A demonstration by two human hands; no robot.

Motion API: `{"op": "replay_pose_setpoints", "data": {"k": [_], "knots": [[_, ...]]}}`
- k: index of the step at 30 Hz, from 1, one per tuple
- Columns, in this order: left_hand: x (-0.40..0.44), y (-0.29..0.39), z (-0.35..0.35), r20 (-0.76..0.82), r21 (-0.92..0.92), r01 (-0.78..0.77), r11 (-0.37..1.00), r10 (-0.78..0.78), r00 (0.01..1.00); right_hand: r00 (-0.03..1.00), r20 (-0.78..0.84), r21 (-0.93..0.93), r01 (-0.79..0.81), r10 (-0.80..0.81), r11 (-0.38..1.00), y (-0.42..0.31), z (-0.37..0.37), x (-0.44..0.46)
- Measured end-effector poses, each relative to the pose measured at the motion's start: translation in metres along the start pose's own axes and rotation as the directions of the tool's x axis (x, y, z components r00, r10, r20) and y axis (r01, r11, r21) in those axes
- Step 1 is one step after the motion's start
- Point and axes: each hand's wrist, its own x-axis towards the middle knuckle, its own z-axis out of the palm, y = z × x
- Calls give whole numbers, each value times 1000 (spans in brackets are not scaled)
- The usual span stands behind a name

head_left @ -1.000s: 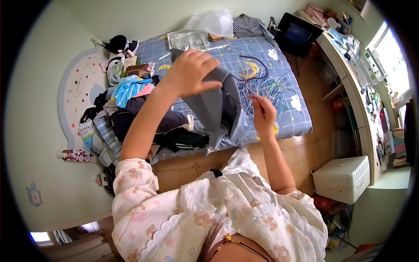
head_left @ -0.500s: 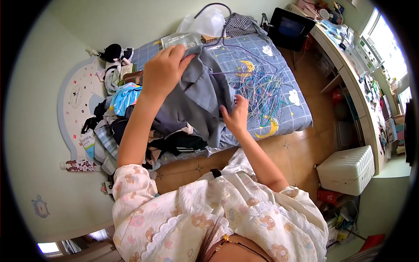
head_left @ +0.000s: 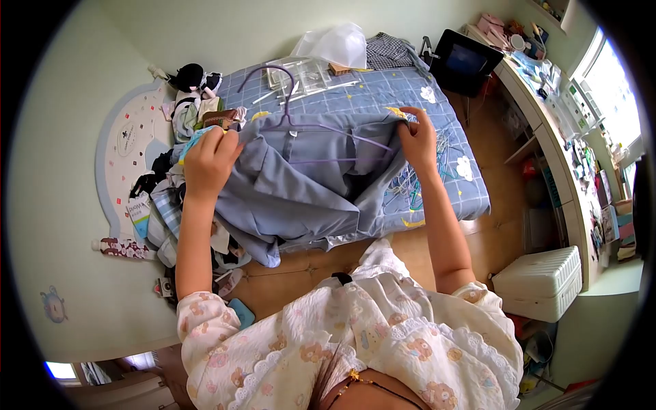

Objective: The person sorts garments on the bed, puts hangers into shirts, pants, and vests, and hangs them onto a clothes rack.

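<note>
A blue-grey garment (head_left: 294, 198) is spread wide in front of me above the near edge of the bed, its lower folds hanging loose. My left hand (head_left: 213, 160) is closed on its left upper edge. At the right upper corner, my right hand (head_left: 418, 139) pinches the cloth. A purple hanger (head_left: 290, 109) sits at the garment's opening, its hook standing up above the top edge and its right arm and lower bar showing against the cloth. Part of the hanger is hidden by the fabric. Whether my fingers also touch the hanger, I cannot tell.
On the checked bed (head_left: 383, 96) lie a tangle of hangers (head_left: 444, 154), partly behind the garment, clear plastic trays (head_left: 307, 75) and a white plastic bag (head_left: 338, 46). Clothes (head_left: 164, 198) are heaped by the headboard (head_left: 116, 160). A white suitcase (head_left: 540, 281) and a long desk (head_left: 547, 123) stand at right.
My hands have moved apart, stretching the garment out sideways; it was bunched and hanging before. My right hand has risen to the upper corner. The hanger has moved left and down with the cloth.
</note>
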Motion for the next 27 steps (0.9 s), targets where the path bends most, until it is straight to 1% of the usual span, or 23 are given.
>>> {"op": "replay_pose_setpoints", "data": {"k": [3, 4, 7, 8, 11, 12, 13, 14, 15, 16, 17, 18, 19, 20, 21, 22, 23, 24, 27], "knots": [[-3, 11, -6, 41, 71, -22, 997, 19, 999, 997, 78, 1, 6, -6, 1000, -33, -1, 5], [-4, 13, -3, 30, 59, -21, 998, 20, 999, 997, 78, -4, 18, -17, 1000, -48, -2, 5], [-6, 30, -2, 114, 91, 85, 992, -96, 989, 999, 36, -61, 32, -30, 998, -86, -1, 1], [-5, 39, 0, 151, 88, 132, 987, -144, 978, 998, 18, -54, 57, -56, 997, -98, -1, -2], [1, 57, 6, 140, -65, 306, 950, -295, 945, 996, -14, 30, 88, -88, 996, -129, 6, -22], [3, 60, 10, 96, -182, 382, 906, -370, 924, 994, 51, 133, 91, -99, 987, -135, 11, -31], [6, 60, 11, 87, -263, 443, 857, -436, 896, 969, 131, 46, 206, -210, 977, -133, 14, -39], [8, 57, 11, 83, -340, 496, 799, -500, 862, 910, 232, 101, 328, -343, 939, -139, 13, -50], [11, 55, 9, 83, -415, 539, 733, -559, 825, 823, 319, 169, 438, -469, 883, -148, 12, -57], [17, 53, 4, 41, -471, 542, 695, -597, 801, 767, 325, 159, 532, -553, 831, -149, 6, -53], [18, 50, 3, 16, -515, 504, 694, -580, 815, 704, 332, 148, 618, -628, 772, -147, -6, -49], [21, 45, 4, -10, -557, 463, 690, -562, 827, 664, 177, -6, 739, -727, 673, -145, -14, -36], [22, 42, 4, -35, -597, 421, 683, -546, 837, 606, 78, -223, 785, -792, 578, -160, -24, -27], [26, 43, 2, 9, -621, 418, 663, -527, 850, 582, 107, -408, 765, -806, 498, -166, -30, -19], [28, 42, 3, 8, -639, 398, 658, -512, 859, 560, 139, -575, 717, -817, 394, -168, -35, -10], [30, 41, 6, 6, -656, 377, 654, -495, 869, 603, 260, -476, 760, -755, 443, -160, -41, -1], [32, 40, 8, 6, -674, 355, 648, -476, 880, 623, 381, -377, 780, -683, 501, -150, -45, 5], [35, 38, 6, 49, -659, 372, 654, -455, 889, 724, 396, -292, 682, -565, 670, -148, -42, 5], [41, 24, 7, 145, -661, 351, 663, -346, 927, 721, 384, -249, 682, -577, 688, -113, -42, 20]]}}
